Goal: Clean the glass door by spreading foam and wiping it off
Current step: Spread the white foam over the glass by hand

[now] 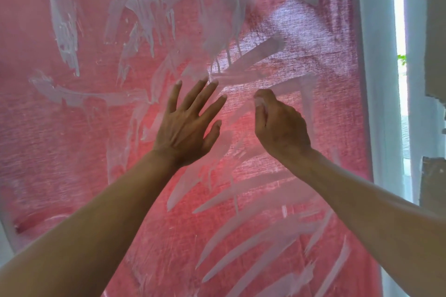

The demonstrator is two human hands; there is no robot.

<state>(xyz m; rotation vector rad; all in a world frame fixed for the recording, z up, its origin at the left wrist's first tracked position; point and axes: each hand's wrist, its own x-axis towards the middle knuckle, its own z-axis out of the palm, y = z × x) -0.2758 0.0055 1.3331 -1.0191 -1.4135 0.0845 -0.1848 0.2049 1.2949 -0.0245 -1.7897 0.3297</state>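
Foam [149, 5] is smeared in streaks all over the glass door [72, 140] right in front, left hand [188, 125] spread flat on it, probably to push foam around, right hand [280, 125] curled up, fingertips dabbing a foamy patch, holding nothing I can see.

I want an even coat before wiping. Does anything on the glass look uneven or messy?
Yes. The foam lies in separate streaks, with bare glass door between. Near the top it runs down in drips. The left hand is spread flat; the right hand is curled at one streak.
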